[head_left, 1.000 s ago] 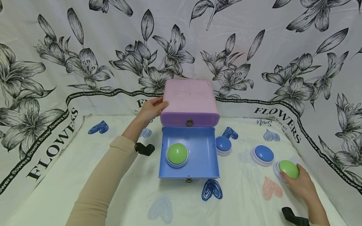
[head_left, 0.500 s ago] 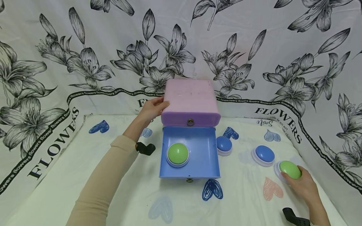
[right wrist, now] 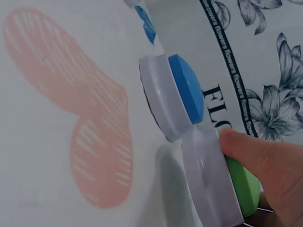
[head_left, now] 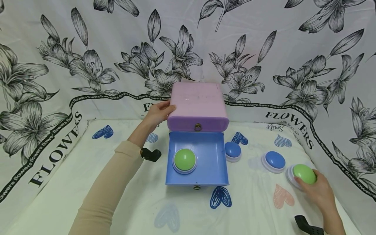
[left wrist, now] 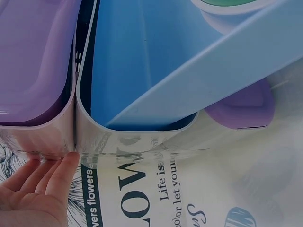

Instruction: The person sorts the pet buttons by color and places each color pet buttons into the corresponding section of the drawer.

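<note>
A small two-tier drawer box [head_left: 196, 98] has a pink top and a shut purple upper drawer [head_left: 185, 124]. My left hand [head_left: 158, 114] rests against its left side. In the left wrist view, the fingers [left wrist: 54, 182] lie fairly straight on the pink wall. Below, the blue drawer [head_left: 210, 163] is pulled out, with a green-domed push button [head_left: 184, 159] inside. At the far right my right hand [head_left: 321, 192] grips another green push button [head_left: 305, 173] on a white base. The right wrist view shows it tilted, thumb [right wrist: 241, 144] on its rim.
A blue push button [head_left: 274, 160] sits just left of the gripped one. A second blue push button [head_left: 233, 150] stands against the drawer's right side. The heart-patterned cloth [head_left: 132, 202] covers the surface, and a flower-printed curtain [head_left: 129, 29] rises behind.
My right hand has shifted slightly right with the green push button. My left hand, the drawer box and the other buttons stay where they were.
</note>
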{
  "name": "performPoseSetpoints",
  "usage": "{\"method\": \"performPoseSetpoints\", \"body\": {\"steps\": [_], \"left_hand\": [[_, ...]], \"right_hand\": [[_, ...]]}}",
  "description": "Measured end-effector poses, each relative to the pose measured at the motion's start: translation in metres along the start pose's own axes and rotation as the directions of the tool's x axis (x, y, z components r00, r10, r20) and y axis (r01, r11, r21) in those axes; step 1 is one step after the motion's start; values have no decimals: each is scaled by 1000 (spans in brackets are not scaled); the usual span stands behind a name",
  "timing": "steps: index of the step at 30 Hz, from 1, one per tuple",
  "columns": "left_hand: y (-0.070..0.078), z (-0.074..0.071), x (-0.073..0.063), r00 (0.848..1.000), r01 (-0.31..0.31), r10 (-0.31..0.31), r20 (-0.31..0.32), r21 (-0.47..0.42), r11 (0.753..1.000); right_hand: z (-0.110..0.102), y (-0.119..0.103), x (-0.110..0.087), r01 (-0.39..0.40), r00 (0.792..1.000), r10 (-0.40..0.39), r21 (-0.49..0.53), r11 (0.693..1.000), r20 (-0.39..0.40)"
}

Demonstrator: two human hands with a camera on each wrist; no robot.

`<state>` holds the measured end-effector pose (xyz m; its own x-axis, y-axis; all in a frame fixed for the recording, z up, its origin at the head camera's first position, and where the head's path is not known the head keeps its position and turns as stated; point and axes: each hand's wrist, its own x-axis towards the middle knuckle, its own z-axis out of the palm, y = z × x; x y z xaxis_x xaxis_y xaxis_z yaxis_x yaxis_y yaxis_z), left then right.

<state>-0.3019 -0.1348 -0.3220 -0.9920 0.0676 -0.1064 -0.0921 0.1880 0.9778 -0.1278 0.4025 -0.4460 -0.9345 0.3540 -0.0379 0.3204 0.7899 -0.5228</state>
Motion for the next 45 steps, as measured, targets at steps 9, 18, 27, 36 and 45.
{"method": "performPoseSetpoints", "body": {"steps": [9,18,27,36,45], "left_hand": [[0,0,-1,1000,-1,1,0,-6,1000],[0,1,-1,1000,-1,1,2,-6,1000],[2,1,-2,1000,-15,15,12,-25,1000],[2,0,-3,1000,-19,19,19,-31,999],[3,0,-3,1000,-12,12,13,-40,999]], "right_hand": [[-3,-23,-3,125,989,-123,16,992,-83],[0,-52,-9,244,964,-241,13,970,-114],[3,-88,-19,350,928,-346,3,937,-135],[7,-122,-28,413,908,-411,15,910,-88],[19,-148,-35,481,875,-477,34,876,-87]]}}
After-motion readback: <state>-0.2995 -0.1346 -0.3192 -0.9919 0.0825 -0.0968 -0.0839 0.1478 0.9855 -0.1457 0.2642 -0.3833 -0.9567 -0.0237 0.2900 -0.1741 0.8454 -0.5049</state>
